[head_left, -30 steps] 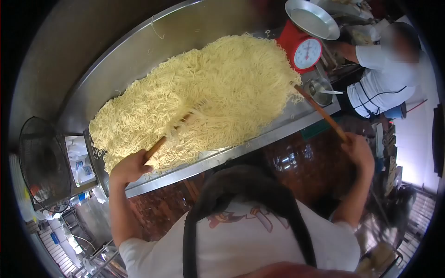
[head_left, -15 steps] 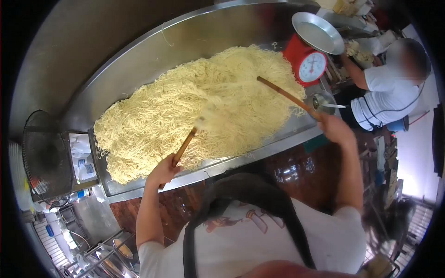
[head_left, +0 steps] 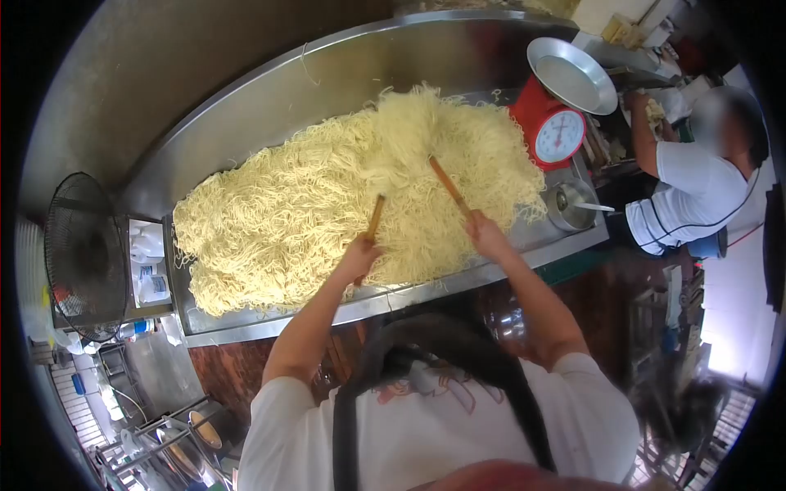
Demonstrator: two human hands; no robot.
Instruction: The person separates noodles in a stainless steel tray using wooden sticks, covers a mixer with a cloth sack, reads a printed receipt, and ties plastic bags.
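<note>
Left hand [head_left: 358, 258]: closed around the left stick [head_left: 375, 219]. Right hand [head_left: 489, 237]: closed around the right stick [head_left: 448, 186], its far end at a blurred, raised tuft. Noodles [head_left: 270, 204]: heaped along the metal tray [head_left: 246, 332], beyond both my hands. Progress, by my judgement: spread over most of the length; mounds and tangles remain. Arms: both reaching forward, converging over the near rim. Red scale [head_left: 559, 135]: right, just beside the heap.

the left hand [head_left: 358, 259] and the right hand [head_left: 487, 236] have drawn much closer together.
</note>
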